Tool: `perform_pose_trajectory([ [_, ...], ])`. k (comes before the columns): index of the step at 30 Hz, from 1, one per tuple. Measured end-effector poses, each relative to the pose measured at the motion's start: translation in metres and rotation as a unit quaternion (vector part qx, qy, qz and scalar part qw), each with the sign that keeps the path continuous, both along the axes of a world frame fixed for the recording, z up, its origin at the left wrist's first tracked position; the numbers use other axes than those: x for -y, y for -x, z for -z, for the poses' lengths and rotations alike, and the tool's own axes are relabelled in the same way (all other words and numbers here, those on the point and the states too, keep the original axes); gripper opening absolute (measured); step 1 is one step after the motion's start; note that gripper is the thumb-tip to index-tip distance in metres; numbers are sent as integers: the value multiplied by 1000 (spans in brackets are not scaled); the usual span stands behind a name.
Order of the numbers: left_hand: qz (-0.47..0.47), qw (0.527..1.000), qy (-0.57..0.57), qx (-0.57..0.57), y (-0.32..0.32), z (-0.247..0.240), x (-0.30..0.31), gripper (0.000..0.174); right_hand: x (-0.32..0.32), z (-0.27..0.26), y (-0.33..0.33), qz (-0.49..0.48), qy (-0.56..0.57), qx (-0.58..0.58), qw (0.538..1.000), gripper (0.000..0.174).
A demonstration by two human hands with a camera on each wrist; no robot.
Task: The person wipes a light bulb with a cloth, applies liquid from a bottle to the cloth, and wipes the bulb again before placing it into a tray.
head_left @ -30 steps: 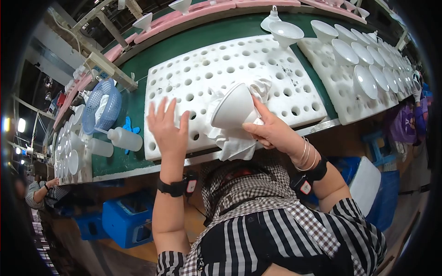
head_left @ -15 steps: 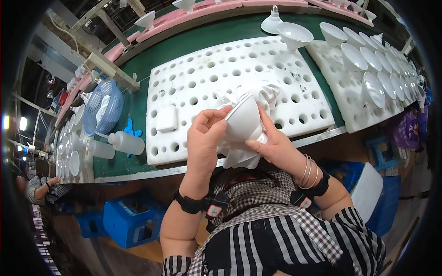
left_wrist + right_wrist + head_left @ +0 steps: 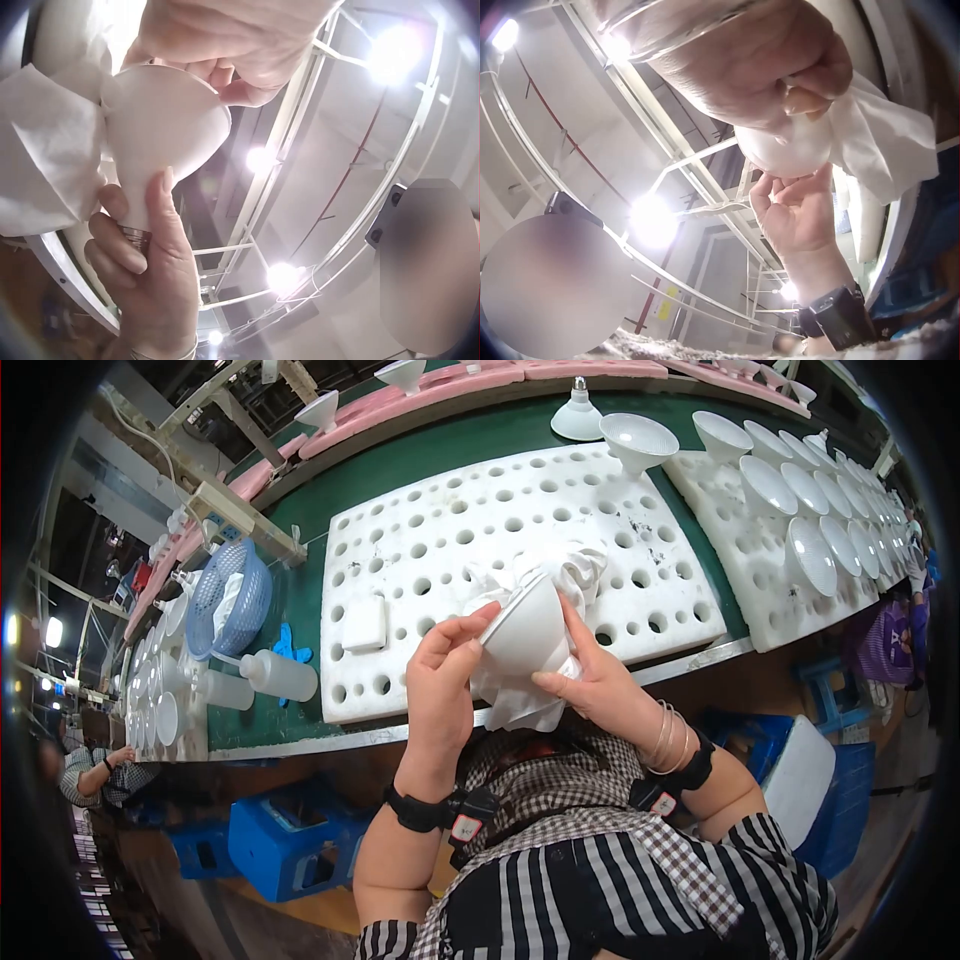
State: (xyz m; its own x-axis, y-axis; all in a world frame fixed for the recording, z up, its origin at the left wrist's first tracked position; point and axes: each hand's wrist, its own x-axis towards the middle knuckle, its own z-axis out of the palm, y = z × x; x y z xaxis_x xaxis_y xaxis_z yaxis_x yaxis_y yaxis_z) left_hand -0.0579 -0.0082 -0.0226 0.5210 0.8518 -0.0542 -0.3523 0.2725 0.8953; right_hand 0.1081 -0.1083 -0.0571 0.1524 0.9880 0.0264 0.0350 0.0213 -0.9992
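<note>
A white cone-shaped lamp bulb (image 3: 530, 630) is held tilted over the front of the white foam board (image 3: 420, 525). My right hand (image 3: 600, 685) grips its narrow neck, with the thumb along the side; the metal screw base (image 3: 136, 236) shows below those fingers in the left wrist view. At the wide rim, my left hand (image 3: 440, 670) pinches the edge between thumb and fingers. A crumpled white cloth (image 3: 515, 705) hangs behind and under the bulb, close against the right hand. The front face of the bulb is mostly hidden in the head view.
A small white block (image 3: 364, 623) sits on the board's left part. To the left stand a blue basket (image 3: 255, 595), a white squeeze bottle (image 3: 285, 675) and a blue glove-like piece (image 3: 287, 645). Several bulbs (image 3: 768, 485) fill another foam board at right. Blue stools (image 3: 285, 845) are below.
My left hand, spread over the board a second ago, has moved right to the bulb's rim. The white block now shows where that hand was. The bulb has turned more upright.
</note>
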Motion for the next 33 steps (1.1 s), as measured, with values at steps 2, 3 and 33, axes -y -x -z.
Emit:
perform_pose_trajectory([
  [2, 12, 999, -12, -27, -5, -7, -1, 24, 2, 4, 3, 16, -8, 28, 999, 93],
  [3, 13, 1000, -11, -23, -7, -10, -3, 24, 4, 2, 4, 17, -8, 33, 999, 93],
  [33, -45, 826, -430, -363, -16, 16, -29, 53, 31, -58, -22, 72, 54, -152, 984, 87],
])
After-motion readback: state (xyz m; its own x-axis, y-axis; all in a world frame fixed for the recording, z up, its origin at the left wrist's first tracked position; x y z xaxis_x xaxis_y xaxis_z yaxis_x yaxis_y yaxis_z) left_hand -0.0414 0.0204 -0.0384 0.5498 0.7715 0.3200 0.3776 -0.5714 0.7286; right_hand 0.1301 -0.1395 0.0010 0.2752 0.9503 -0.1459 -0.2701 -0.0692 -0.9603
